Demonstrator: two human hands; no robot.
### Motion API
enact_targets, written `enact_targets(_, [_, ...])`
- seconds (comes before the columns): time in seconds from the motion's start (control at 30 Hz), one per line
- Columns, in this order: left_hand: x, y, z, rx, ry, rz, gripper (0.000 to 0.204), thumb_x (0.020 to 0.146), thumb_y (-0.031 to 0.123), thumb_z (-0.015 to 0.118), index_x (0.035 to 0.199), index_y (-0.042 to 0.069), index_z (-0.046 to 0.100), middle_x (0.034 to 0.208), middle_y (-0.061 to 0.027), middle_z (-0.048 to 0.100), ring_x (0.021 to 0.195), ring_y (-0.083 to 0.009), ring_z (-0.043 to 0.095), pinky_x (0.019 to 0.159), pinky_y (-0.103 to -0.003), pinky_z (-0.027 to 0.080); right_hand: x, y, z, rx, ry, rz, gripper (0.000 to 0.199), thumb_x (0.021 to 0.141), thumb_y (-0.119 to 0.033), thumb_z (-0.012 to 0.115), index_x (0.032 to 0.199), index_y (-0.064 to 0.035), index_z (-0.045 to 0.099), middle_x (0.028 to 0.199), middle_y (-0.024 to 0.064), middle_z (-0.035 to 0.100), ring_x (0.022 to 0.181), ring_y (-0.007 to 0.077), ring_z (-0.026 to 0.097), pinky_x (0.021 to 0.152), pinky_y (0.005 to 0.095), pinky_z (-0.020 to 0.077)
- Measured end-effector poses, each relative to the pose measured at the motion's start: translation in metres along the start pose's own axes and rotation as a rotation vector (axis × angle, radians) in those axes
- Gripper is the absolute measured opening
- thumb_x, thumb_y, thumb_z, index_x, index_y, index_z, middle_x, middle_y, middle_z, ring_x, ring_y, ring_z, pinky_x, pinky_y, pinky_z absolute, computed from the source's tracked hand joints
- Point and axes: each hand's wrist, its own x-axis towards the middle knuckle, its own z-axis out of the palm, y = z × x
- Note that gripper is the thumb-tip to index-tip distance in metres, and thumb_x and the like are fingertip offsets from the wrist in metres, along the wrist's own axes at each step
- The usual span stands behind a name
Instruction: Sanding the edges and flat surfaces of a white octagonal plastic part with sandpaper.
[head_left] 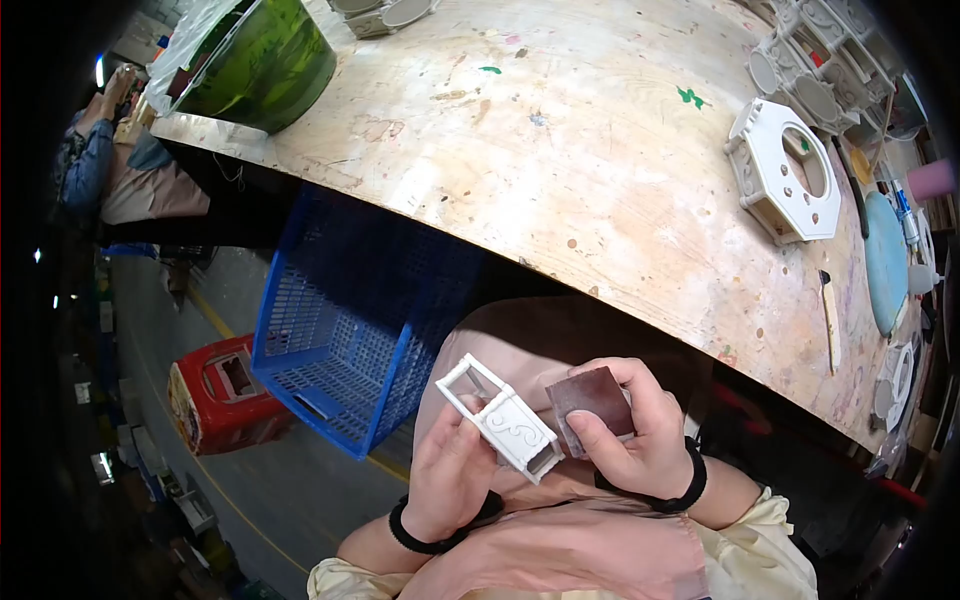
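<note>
Above my lap, my left hand (447, 470) grips a small white box-shaped frame (517, 432) with a raised scroll pattern on one face and an open window at its upper end. The piece is tilted, and my fingers reach partly behind and into it. Close to its right side, my right hand (650, 440) pinches a dark brown square sanding pad (592, 402), thumb on the front and fingers behind. A narrow gap separates the pad from the white piece. Both wrists wear black bands.
The wooden table (480, 170) bears a green bucket (262, 70), a white octagonal frame (790, 175), a slim knife-like tool (830, 322) and a light blue disc (884, 262). Below stand a blue plastic crate (345, 330) and a red container (225, 395). Another person (130, 160) is at far left.
</note>
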Motion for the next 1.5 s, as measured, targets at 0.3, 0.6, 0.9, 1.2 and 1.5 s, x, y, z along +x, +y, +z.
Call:
enact_targets(0.3, [0.001,-0.002,-0.002,0.179,-0.039,0.199,0.021,0.095,0.019,0.043,0.11,0.004,0.044,0.111,-0.0105,0.054,0.104,-0.0219,0.055,0.09,-0.038,0.045,-0.007,0.006,-0.002,0.266,-0.281,0.052,0.014,0.086,-0.004,0.057,0.099,0.0016,0.055,0.064,0.006,0.061,0.051,0.0114,0.059,0.047,0.0235,0.0443])
enact_targets(0.6, [0.001,-0.002,0.003,0.255,-0.07,0.193,0.019,0.093,0.017,0.049,0.107,0.005,0.043,0.108,-0.0091,0.053,0.102,-0.0184,0.052,0.089,-0.033,0.042,-0.008,0.006,0.0,0.188,-0.37,0.137,0.017,0.081,-0.004,0.06,0.097,-0.0022,0.057,0.068,0.0113,0.063,0.054,0.0212,0.063,0.048,0.0272,0.0467])
enact_targets(0.9, [0.0,-0.005,0.0,0.288,-0.059,0.223,0.02,0.093,0.017,0.049,0.108,0.005,0.043,0.109,-0.0096,0.052,0.102,-0.019,0.052,0.089,-0.034,0.042,-0.004,0.0,-0.003,0.158,-0.305,0.164,0.015,0.082,-0.004,0.059,0.096,-0.0019,0.058,0.072,0.0111,0.064,0.059,0.0227,0.065,0.051,0.028,0.0491])
enact_targets(1.2, [0.001,-0.006,0.001,0.241,-0.101,0.249,0.018,0.093,0.014,0.048,0.109,0.005,0.043,0.11,-0.0098,0.052,0.102,-0.018,0.052,0.09,-0.034,0.042,-0.005,0.0,-0.004,0.186,-0.349,0.131,0.014,0.082,-0.003,0.058,0.096,-0.0017,0.058,0.073,0.012,0.065,0.062,0.0239,0.066,0.054,0.0283,0.0501])
enact_targets(1.5, [0.003,-0.007,0.003,0.269,-0.107,0.283,0.017,0.093,0.013,0.049,0.107,0.005,0.043,0.111,-0.0106,0.052,0.102,-0.0179,0.053,0.09,-0.034,0.042,-0.001,0.001,-0.004,0.171,-0.367,0.112,0.015,0.081,-0.003,0.059,0.095,-0.001,0.058,0.071,0.0122,0.065,0.059,0.0242,0.065,0.052,0.0281,0.0498])
